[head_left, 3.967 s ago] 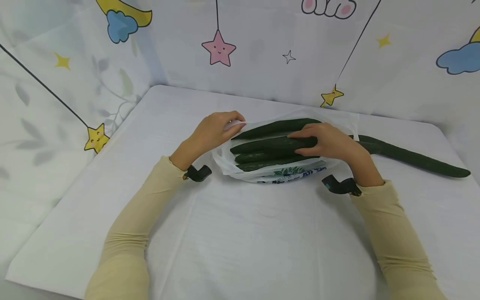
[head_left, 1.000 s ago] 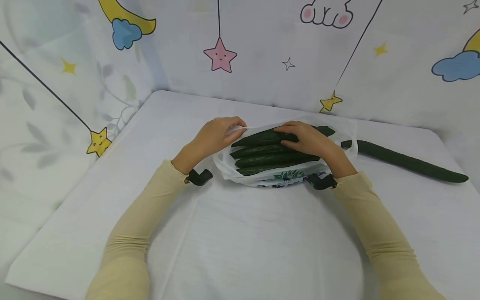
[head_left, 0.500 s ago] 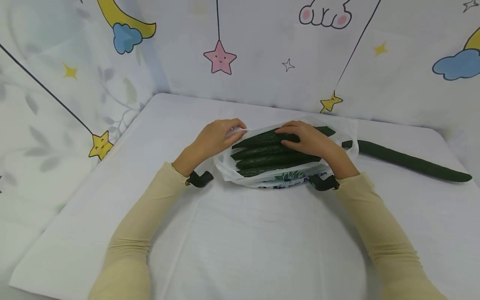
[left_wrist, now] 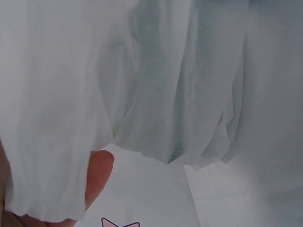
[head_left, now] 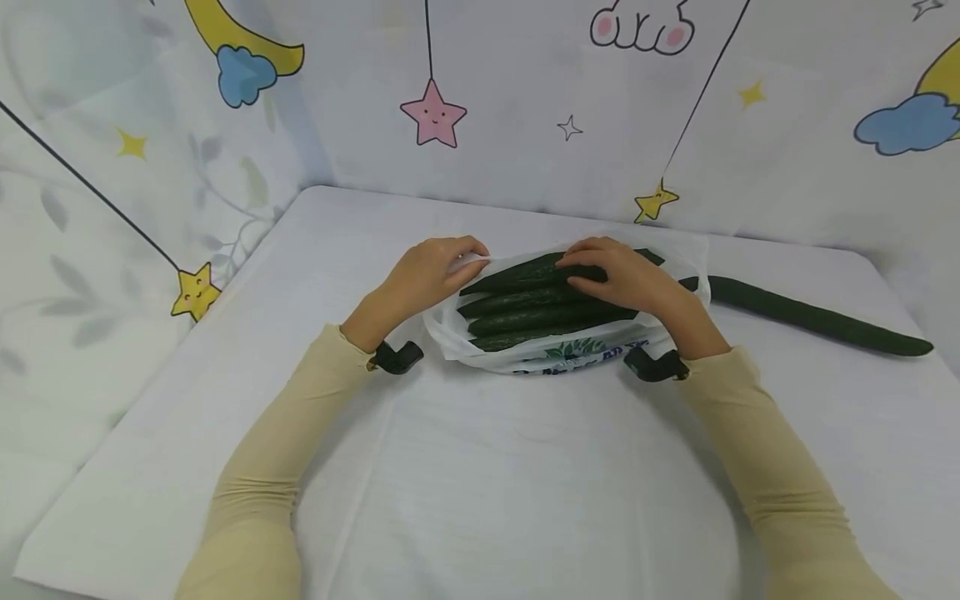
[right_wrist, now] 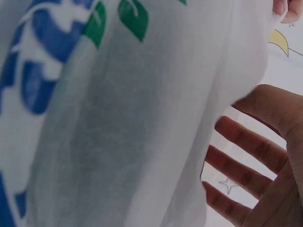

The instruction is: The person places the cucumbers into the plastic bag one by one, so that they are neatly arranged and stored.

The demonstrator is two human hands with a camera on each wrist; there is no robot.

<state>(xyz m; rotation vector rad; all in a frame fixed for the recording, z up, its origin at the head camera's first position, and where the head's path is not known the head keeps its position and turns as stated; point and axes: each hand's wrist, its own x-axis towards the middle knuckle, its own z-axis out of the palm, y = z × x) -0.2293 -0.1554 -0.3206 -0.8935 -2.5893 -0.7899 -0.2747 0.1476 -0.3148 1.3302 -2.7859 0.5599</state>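
A white, thin plastic bag (head_left: 480, 360) with green leaf and blue print lies mid-table, its mouth gaping upward. Several long dark green cucumbers (head_left: 525, 320) rest side by side in it. At the bag's far left corner, my left hand (head_left: 426, 273) pinches the rim; the left wrist view has the thumb (left_wrist: 100, 172) against the plastic. My right hand (head_left: 637, 279) is over the farthest cucumber, and from the head I cannot tell whether the fingertips touch it. Its fingers (right_wrist: 251, 142) look spread and nearly straight in the right wrist view.
Another cucumber (head_left: 817, 317) lies on the table right of the bag, its near end beside the bag's right edge. The white-covered table (head_left: 510, 492) meets a printed cloth backdrop (head_left: 510, 167) at the back and left.
Over four seconds, a cucumber protruding at the bag's right has gone inside, and my right hand has shifted left and back. Lately it has eased slightly off the cucumber; my left hand stays put.
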